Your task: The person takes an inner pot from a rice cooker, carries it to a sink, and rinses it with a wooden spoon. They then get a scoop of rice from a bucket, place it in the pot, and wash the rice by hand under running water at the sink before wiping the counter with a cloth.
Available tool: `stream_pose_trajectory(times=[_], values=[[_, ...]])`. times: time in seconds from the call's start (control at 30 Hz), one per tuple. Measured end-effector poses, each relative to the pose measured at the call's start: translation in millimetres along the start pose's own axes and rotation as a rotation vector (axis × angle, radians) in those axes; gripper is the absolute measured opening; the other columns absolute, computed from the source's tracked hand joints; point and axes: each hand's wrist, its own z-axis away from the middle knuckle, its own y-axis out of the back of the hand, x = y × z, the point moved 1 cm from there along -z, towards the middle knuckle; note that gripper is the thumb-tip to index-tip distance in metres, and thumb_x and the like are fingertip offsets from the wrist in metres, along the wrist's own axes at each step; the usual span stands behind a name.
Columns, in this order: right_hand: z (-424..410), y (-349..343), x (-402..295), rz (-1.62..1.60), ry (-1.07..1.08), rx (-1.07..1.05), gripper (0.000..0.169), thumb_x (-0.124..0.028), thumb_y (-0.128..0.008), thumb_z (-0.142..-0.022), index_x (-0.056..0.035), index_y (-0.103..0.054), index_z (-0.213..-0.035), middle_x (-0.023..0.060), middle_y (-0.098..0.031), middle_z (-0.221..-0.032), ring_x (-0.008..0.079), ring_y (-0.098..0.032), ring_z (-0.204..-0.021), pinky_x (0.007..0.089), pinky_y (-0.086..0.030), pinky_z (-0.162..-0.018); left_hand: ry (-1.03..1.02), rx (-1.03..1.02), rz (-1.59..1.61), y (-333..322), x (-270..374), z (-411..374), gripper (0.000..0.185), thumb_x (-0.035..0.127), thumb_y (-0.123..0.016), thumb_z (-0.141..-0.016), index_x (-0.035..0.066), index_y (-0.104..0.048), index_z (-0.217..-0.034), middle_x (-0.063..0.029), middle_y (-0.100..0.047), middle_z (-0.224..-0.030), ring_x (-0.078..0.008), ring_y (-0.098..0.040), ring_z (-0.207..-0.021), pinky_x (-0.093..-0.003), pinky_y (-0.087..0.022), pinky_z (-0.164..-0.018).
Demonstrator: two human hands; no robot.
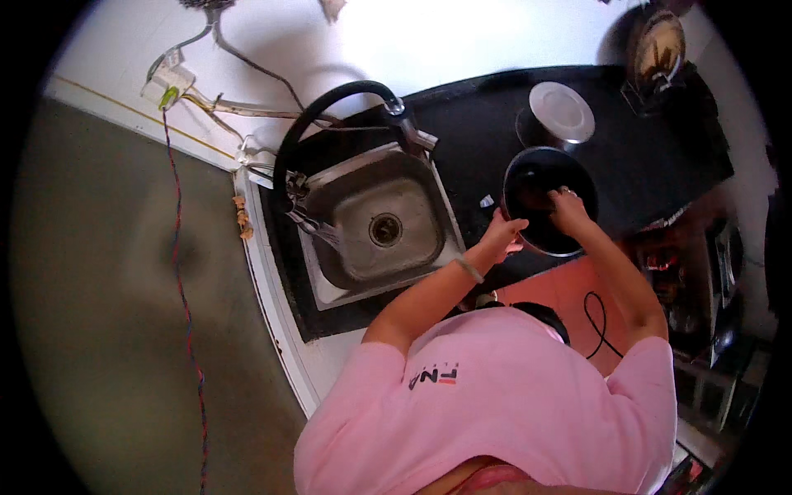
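A dark, round, deep pot or bowl [523, 176] with a thin light rim is at the front of the black counter, tipped so that its inside faces me. My left hand [502, 235] grips its near left side, with the thumb over the rim. My right hand [568, 210] reaches into it from the right, fingers bent downward. The dark interior hides whether those fingers hold anything. Just behind the pot stands a vessel topped by a round pale lid or plate [562, 111]. A small whitish scrap [486, 201] lies on the counter left of the pot.
A steel sink [356, 272] is set in the counter [643, 167] to my left, with a black flexible faucet [328, 99] arching over it. Wires run along the wall past a white socket box [167, 83]. Crowded dark shelves [687, 278] stand at right.
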Motion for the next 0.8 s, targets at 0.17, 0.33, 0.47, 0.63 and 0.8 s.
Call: stream_pose_trajectory(times=[0.17, 0.33, 0.47, 0.63, 0.8], values=[[-20, 66, -104, -0.254, 0.355, 0.228, 0.030, -0.001, -0.055, -0.070, -0.0054, -0.055, -0.100, 0.0141, -0.052, -0.099, 0.0299, -0.054, -0.089, 0.0354, -0.044, -0.078, -0.257, 0.023, 0.458, 122, 39, 60, 0.029, 0.024, -0.048, -0.082, 0.009, -0.049, -0.106, -0.0097, -0.047, -0.108, -0.0311, -0.045, -0.100, -0.0485, -0.033, -0.091], [-77, -38, -221, -0.978, 0.311, -0.268, 0.020, -0.005, -0.055, -0.075, -0.0030, -0.059, -0.094, 0.0070, -0.059, -0.088, 0.0150, -0.055, -0.083, 0.0270, -0.045, -0.074, -0.397, 0.286, 0.866, 277, 69, 115, 0.032, 0.032, -0.040, -0.085, 0.006, -0.049, -0.102, -0.0109, -0.051, -0.101, -0.0296, -0.046, -0.101, -0.0493, -0.033, -0.090], [-119, -165, -327, -1.598, 0.081, -0.837, 0.023, -0.013, -0.057, -0.077, -0.0039, -0.057, -0.099, 0.0074, -0.059, -0.092, 0.0167, -0.055, -0.085, 0.0290, -0.044, -0.074, -0.439, 0.017, 0.867, 287, 103, 129, 0.030, 0.032, -0.040, -0.085, 0.007, -0.053, -0.098, -0.0121, -0.051, -0.111, -0.0275, -0.046, -0.106, -0.0427, -0.035, -0.091], [-107, -202, -432, -1.916, -0.436, -1.039, 0.036, -0.030, -0.054, -0.081, -0.0070, -0.053, -0.108, 0.0103, -0.056, -0.106, 0.0223, -0.052, -0.099, 0.0315, -0.042, -0.082, -0.577, 0.220, 0.756, 285, 109, 142, 0.025, 0.030, -0.042, -0.083, 0.008, -0.054, -0.090, -0.0102, -0.057, -0.097, -0.0231, -0.053, -0.092, -0.0383, -0.040, -0.086], [-83, -195, -458, -0.916, 0.106, -0.131, 0.043, -0.041, -0.051, -0.080, -0.0079, -0.054, -0.107, 0.0165, -0.055, -0.105, 0.0286, -0.050, -0.102, 0.0333, -0.040, -0.086, -0.649, 0.159, 0.746, 323, 89, 125, 0.024, 0.030, -0.043, -0.083, 0.009, -0.053, -0.087, -0.0090, -0.057, -0.089, -0.0213, -0.054, -0.084, -0.0392, -0.041, -0.084]])
